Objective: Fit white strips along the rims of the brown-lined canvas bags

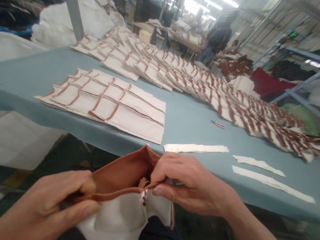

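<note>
Between my hands, above my lap, is a sewn fabric piece [112, 222], off-white on the outside with a brown lining [119, 170] and brown edge. My left hand [52, 207] pinches its edge at the left, thumb in front and fingers behind. At the right, my right hand [185, 181] grips the same edge beside a seam corner with frayed threads [144, 198]. The piece's mouth gapes between the two hands, and its lower part hangs down. What the piece is part of cannot be made out.
A blue-green table [183, 112] runs along ahead. It bears a stack of white panels with brown edging [107, 100], a long overlapping row of similar panels [190, 78], white strips [195, 148] and small pink-handled snips [218, 124]. A person [219, 36] stands far off.
</note>
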A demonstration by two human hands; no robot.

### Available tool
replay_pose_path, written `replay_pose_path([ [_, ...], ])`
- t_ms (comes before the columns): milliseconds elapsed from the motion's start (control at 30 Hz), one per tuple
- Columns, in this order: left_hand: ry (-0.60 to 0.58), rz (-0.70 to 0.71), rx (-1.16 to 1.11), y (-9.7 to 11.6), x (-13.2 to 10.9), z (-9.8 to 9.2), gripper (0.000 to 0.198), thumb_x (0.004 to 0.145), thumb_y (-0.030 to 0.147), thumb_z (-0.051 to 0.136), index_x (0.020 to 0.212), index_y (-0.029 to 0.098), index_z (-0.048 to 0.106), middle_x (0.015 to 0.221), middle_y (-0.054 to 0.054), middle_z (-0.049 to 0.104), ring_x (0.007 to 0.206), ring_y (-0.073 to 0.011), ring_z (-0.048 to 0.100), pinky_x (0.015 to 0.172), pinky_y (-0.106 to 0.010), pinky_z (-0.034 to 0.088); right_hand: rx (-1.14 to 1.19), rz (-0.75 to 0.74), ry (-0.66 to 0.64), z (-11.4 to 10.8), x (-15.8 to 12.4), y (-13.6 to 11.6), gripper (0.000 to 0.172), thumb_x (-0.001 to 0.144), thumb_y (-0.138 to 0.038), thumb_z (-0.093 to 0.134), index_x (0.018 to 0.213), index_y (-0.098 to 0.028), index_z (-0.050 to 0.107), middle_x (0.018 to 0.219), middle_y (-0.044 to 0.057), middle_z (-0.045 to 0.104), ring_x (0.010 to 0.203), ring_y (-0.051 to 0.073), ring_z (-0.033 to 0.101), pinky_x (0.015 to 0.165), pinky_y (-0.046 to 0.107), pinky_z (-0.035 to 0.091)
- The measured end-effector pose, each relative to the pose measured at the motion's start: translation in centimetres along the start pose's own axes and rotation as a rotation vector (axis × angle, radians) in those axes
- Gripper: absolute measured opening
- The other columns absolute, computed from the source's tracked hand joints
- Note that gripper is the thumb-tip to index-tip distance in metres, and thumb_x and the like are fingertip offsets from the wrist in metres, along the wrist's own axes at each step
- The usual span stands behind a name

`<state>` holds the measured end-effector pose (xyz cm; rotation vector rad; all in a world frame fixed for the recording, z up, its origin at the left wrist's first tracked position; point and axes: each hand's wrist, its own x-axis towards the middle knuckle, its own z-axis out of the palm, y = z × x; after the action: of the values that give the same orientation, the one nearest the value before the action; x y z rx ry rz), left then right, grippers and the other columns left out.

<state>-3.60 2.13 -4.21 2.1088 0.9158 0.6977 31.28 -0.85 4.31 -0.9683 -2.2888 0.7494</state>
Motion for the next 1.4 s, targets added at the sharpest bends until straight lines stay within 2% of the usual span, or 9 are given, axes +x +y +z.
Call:
replay_pose_path([
  [33,0.054,0.035,0.020,0.7,0.9,-0.4,0.021,0.106,0.045,0.075,0.100,0.025,0.075,0.093,0.007,0.076,0.084,-0.0146,0.068,0.083,-0.023,0.045,0.010,-0.027,0.008,-0.5,0.4,-0.5,0.022,0.122,-0.032,0.069,0.106,-0.023,0.080,0.102,0.005,0.090,0.095,0.019,0.081,0.093,0.032,0.058],
  [100,0.122,0.128,0.090,2.4,2.5,-0.8,0.032,0.098,0.041,0.086,0.127,0.028,0.080,0.126,0.004,0.084,0.115,-0.0215,0.074,0.108,-0.024,0.044,0.017,-0.054,-0.002,-1.0,1.2,-1.0,0.019,0.121,-0.029,0.069,0.105,-0.022,0.078,0.102,0.005,0.090,0.093,0.019,0.080,0.089,0.031,0.056],
  [167,0.071,0.243,0.120,4.3,3.8,-0.9,0.032,0.101,0.039,0.085,0.132,0.031,0.080,0.134,0.002,0.084,0.124,-0.0253,0.075,0.120,-0.029,0.041,0.013,-0.038,-0.019,-1.0,2.0,-1.1,0.016,0.116,-0.025,0.071,0.102,-0.022,0.077,0.095,0.003,0.087,0.084,0.017,0.075,0.081,0.031,0.052],
  [300,-0.026,0.275,0.034,6.8,5.7,-0.7,0.021,0.107,0.050,0.082,0.112,0.030,0.083,0.108,0.001,0.086,0.101,-0.0238,0.078,0.094,-0.029,0.054,0.080,0.019,0.009,0.0,2.7,-0.9,0.014,0.107,-0.020,0.073,0.093,-0.022,0.072,0.084,-0.002,0.077,0.072,0.013,0.063,0.074,0.027,0.046],
  [500,-0.238,0.084,-0.221,5.6,6.6,-0.1,0.029,0.112,0.039,0.072,0.089,0.023,0.077,0.073,0.005,0.069,0.065,-0.0141,0.060,0.060,-0.024,0.040,0.353,0.169,-0.021,2.5,2.7,1.3,0.026,0.106,-0.035,0.076,0.085,-0.022,0.066,0.079,-0.004,0.065,0.069,0.012,0.054,0.067,0.024,0.044],
  [633,-0.291,-0.063,-0.364,3.9,6.3,0.9,0.043,0.109,0.054,0.072,0.083,0.020,0.074,0.069,0.004,0.058,0.061,-0.0134,0.050,0.055,-0.024,0.034,0.668,0.227,-0.062,5.6,2.8,3.7,0.057,0.100,-0.071,0.084,0.080,-0.023,0.061,0.070,-0.007,0.053,0.063,0.012,0.045,0.058,0.024,0.040],
  [800,-0.309,-0.200,-0.551,3.2,5.4,1.6,0.043,0.102,0.057,0.078,0.083,0.019,0.070,0.068,0.005,0.056,0.059,-0.0113,0.042,0.052,-0.022,0.031,0.847,0.267,-0.079,8.6,2.5,4.9,0.066,0.093,-0.083,0.085,0.082,-0.023,0.059,0.075,-0.006,0.054,0.067,0.013,0.047,0.062,0.025,0.044],
  [1200,-0.324,-0.224,-0.501,2.8,5.3,1.9,0.047,0.108,0.063,0.067,0.089,0.020,0.070,0.076,0.004,0.060,0.065,-0.0127,0.049,0.054,-0.019,0.037,0.877,0.282,-0.071,7.9,2.5,5.2,0.064,0.094,-0.079,0.088,0.082,-0.022,0.061,0.075,-0.007,0.053,0.067,0.011,0.044,0.063,0.024,0.042],
  [1400,-0.147,-0.220,-0.451,2.3,5.3,2.9,0.045,0.103,0.060,0.066,0.079,0.021,0.062,0.070,0.005,0.052,0.064,-0.0134,0.046,0.056,-0.021,0.036,0.687,0.320,-0.034,6.7,2.8,4.2,0.066,0.095,-0.084,0.084,0.084,-0.022,0.064,0.076,-0.004,0.059,0.069,0.013,0.048,0.062,0.025,0.042],
])
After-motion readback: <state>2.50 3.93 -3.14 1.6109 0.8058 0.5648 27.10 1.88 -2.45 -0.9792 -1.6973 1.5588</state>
